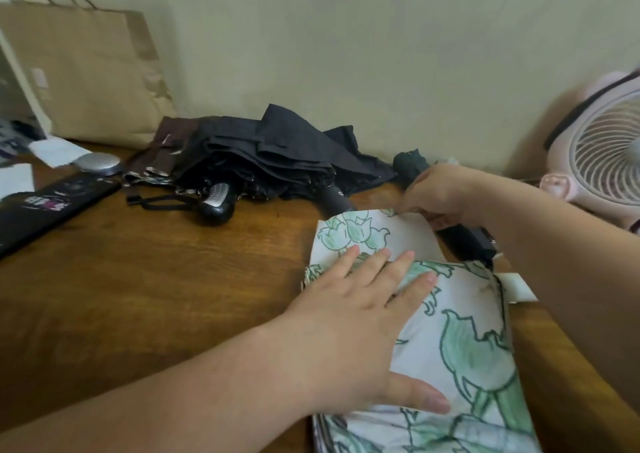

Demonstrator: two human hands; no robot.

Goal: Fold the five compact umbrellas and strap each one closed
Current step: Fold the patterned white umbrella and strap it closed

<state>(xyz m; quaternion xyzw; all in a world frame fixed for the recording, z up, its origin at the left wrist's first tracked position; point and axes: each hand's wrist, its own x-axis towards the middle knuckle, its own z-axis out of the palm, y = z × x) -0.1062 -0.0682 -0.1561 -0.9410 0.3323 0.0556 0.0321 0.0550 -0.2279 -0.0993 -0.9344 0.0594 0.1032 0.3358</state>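
Pressing flat: left hand (356, 317) on floral umbrella (464, 331) | right hand (440, 193) pinching its edge

A brown paper bag (86, 72) with twisted cord handles is standing at the far left of the wooden desk (156, 279), leaning back against the pale wall (346, 54). In front of it a crumpled white sheet of paper (55, 149) is lying just beside a silver oval object (95, 163), possibly a computer mouse, though blur is making that uncertain. A long flat black item (52, 210) with pink and white print is lying along the desk's left edge. At the far right a pale pink fan (602, 162) is standing, its round grille partly running out of view.
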